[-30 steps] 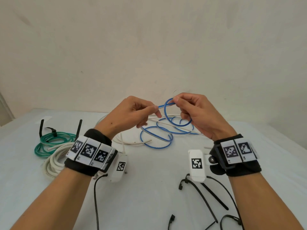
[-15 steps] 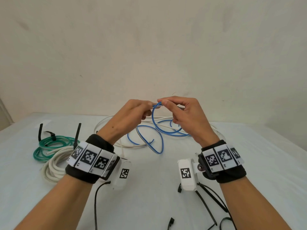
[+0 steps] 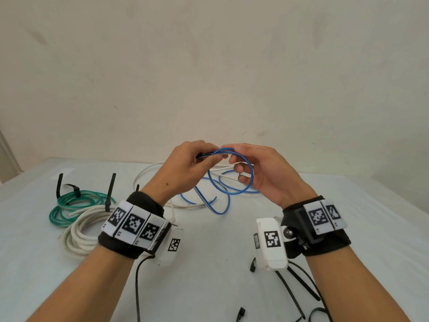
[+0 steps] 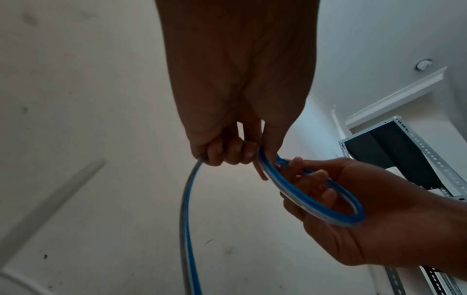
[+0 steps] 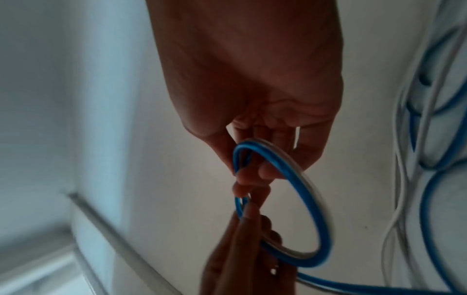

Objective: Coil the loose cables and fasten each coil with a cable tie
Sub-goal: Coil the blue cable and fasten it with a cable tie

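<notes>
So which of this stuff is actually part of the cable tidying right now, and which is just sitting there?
In use:
- blue cable, held by the left hand and right hand
- loose black cable ties, waiting

Lying about:
- green coil, already tied
- white coil, already tied
- loose white cable

Both hands (image 3: pixel 185 168) raised, fingers curled

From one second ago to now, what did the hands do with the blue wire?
The left hand moved right to meet the right hand, and both now pinch the top of the blue cable loop, which has grown wider. Blue slack on the table shifted left. The tied green coil and white coil stayed put.
</notes>
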### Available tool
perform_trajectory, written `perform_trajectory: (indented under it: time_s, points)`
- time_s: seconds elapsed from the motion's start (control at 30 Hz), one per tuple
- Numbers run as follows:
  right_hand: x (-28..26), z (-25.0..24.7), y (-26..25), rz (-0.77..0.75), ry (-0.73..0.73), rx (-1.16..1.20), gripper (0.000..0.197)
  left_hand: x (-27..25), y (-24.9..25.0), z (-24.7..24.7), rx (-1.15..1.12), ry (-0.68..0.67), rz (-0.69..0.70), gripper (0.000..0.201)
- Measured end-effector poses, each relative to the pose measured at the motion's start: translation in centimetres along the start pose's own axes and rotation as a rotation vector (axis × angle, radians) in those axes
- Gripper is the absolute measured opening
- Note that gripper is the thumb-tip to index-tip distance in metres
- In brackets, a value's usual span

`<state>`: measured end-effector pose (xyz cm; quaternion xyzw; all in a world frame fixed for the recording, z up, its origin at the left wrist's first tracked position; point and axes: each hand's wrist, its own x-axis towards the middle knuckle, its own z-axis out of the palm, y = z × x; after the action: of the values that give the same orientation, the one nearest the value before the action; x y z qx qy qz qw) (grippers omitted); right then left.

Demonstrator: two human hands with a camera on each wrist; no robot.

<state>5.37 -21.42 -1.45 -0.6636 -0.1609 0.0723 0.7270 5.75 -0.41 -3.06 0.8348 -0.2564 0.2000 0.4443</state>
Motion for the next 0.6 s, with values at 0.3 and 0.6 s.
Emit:
perform_trajectory:
  time_s: [0.3,0.6]
  points:
    - [0.5,-0.6,-0.4,-0.015,0.020,0.232,0.025,-0.4,1.3,-1.2,-0.455,-0.135,-0.150,0.038]
    - [0.5,0.3,-0.7,-0.138,0.033,0.217,0.025,0.2,1.6,-0.4,0.124,0.253,0.102,0.017]
